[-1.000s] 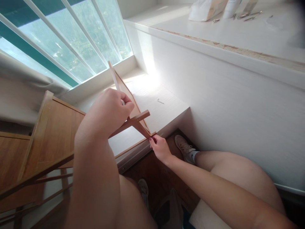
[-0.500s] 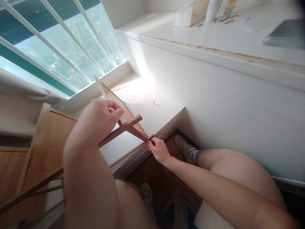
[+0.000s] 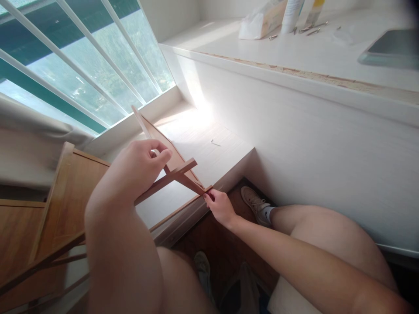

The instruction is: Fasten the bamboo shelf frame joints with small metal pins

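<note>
A wooden frame (image 3: 183,171) with crossing bars leans over a low white surface (image 3: 225,157), tilted. My left hand (image 3: 144,161) is above the crossing, fingers curled and thumb against the forefinger. Something pale shows slightly between its fingers, but I cannot make out what it is. At the frame's lower right corner, my right hand (image 3: 220,207) pinches the end of a wooden bar, thumb and fingers closed on it. On the white surface behind the frame lies a small L-shaped metal key (image 3: 215,142).
A wooden piece of furniture (image 3: 78,183) stands at the left, beside a curtain (image 3: 29,144) and a barred window (image 3: 98,56). On the white counter (image 3: 229,48) are a plastic-wrapped package (image 3: 258,24), a white tube (image 3: 290,15) and several screws (image 3: 306,29). My legs flank the dark floor (image 3: 229,235).
My left hand has shifted slightly down and its finger gap looks a little wider. The right hand keeps its pinch on the bar end. The view has moved very slightly.
</note>
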Action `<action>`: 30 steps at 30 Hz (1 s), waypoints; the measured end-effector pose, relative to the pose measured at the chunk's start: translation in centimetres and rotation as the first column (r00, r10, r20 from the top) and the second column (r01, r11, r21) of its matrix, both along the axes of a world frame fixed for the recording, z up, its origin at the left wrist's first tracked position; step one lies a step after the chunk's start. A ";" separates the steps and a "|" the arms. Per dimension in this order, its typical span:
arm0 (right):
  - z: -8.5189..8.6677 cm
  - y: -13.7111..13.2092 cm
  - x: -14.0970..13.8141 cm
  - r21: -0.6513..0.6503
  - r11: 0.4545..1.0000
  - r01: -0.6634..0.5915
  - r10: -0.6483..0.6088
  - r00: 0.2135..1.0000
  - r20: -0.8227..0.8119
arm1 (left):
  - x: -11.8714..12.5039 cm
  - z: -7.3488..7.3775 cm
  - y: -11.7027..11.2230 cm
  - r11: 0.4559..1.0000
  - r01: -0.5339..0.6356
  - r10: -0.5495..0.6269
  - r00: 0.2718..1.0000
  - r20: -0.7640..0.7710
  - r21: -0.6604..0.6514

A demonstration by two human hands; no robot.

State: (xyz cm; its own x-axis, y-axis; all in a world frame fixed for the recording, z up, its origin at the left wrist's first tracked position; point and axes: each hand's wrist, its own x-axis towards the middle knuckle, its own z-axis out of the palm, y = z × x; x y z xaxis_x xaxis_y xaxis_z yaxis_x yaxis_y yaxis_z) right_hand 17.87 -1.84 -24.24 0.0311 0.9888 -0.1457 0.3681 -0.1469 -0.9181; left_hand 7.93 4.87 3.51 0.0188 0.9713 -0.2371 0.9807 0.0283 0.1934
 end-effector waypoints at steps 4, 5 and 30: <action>-0.2 0.0 0.1 -0.018 1.000 -0.009 0.009 1.000 0.016 | -1.5 -0.4 0.2 0.996 -0.017 0.013 0.999 0.042 0.092; -0.3 0.0 0.1 -0.027 1.000 -0.013 0.013 1.000 0.022 | -2.1 -0.6 0.3 0.993 -0.014 0.010 0.999 0.037 0.117; 7.1 14.9 8.6 0.021 0.995 -0.097 0.058 0.744 0.666 | -6.2 -2.7 -2.3 0.857 0.439 -0.460 0.888 0.016 0.269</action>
